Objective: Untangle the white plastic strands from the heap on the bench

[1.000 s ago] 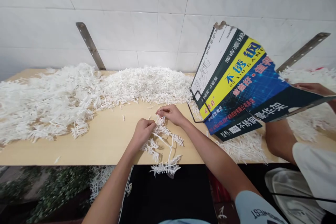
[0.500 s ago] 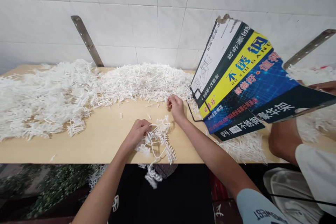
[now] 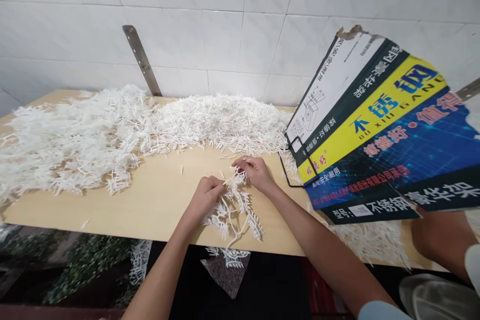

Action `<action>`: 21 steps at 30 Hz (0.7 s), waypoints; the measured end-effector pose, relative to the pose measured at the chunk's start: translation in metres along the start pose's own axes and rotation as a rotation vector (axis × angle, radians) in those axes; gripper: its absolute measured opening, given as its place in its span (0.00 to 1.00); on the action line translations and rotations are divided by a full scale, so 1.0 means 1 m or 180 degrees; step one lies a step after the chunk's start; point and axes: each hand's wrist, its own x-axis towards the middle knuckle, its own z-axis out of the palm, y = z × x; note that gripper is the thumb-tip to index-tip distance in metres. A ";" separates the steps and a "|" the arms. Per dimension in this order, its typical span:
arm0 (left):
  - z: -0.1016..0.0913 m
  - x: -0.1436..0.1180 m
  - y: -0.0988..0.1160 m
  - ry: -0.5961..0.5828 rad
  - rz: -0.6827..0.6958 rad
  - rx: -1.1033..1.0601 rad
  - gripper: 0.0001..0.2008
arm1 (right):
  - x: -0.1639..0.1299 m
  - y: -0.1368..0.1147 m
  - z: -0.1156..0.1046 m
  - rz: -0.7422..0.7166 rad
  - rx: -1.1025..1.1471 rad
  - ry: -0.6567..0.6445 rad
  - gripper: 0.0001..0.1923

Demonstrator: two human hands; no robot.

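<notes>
A long pale wooden bench (image 3: 150, 205) stands against a white tiled wall (image 3: 225, 20), with a broad heap of white plastic sprigs (image 3: 142, 125) along its back half. A big printed cardboard box (image 3: 378, 130) tilts over the right end, a co-worker's arm (image 3: 442, 240) beneath it. At the near edge a white branched plastic frond (image 3: 236, 207) lies, partly overhanging. The left hand (image 3: 205, 197) and right hand (image 3: 255, 172) both pinch its upper tip.

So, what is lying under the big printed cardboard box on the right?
Under the printed cardboard box white plastic pieces lie on the wooden table, beside another person's arm. Whatever sits deeper beneath the box is covered.
</notes>
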 end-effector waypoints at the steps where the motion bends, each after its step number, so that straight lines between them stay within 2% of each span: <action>1: 0.000 0.000 0.000 -0.0028 0.0055 0.0062 0.17 | 0.005 0.004 0.001 0.0150 0.0104 0.0224 0.27; 5: -0.002 -0.004 -0.001 -0.0211 0.0351 0.0307 0.17 | 0.027 0.019 -0.004 0.0440 0.1012 0.1276 0.31; 6: -0.002 -0.005 -0.002 -0.0209 0.0383 0.0336 0.17 | 0.031 0.021 -0.005 0.0405 0.1119 0.1334 0.30; 7: -0.002 -0.006 -0.003 -0.0184 0.0393 0.0340 0.18 | 0.033 0.023 -0.006 0.0320 0.1069 0.1235 0.28; 10: -0.002 -0.006 -0.005 -0.0119 0.0361 0.0315 0.19 | 0.029 0.016 -0.005 -0.0148 0.0507 0.0511 0.19; 14: 0.000 -0.005 -0.006 -0.0107 0.0361 0.0426 0.19 | 0.005 -0.006 -0.005 -0.0855 0.0126 -0.0496 0.23; 17: 0.002 -0.004 -0.005 -0.0092 0.0334 0.0502 0.19 | -0.007 -0.013 -0.005 -0.0767 -0.0053 -0.1153 0.21; 19: 0.002 -0.004 -0.004 -0.0098 0.0350 0.0568 0.19 | -0.005 -0.007 -0.004 -0.0440 -0.0185 -0.1047 0.14; 21: 0.002 -0.004 -0.003 -0.0101 0.0395 0.0650 0.19 | 0.004 0.004 -0.005 -0.0133 0.0053 -0.0298 0.14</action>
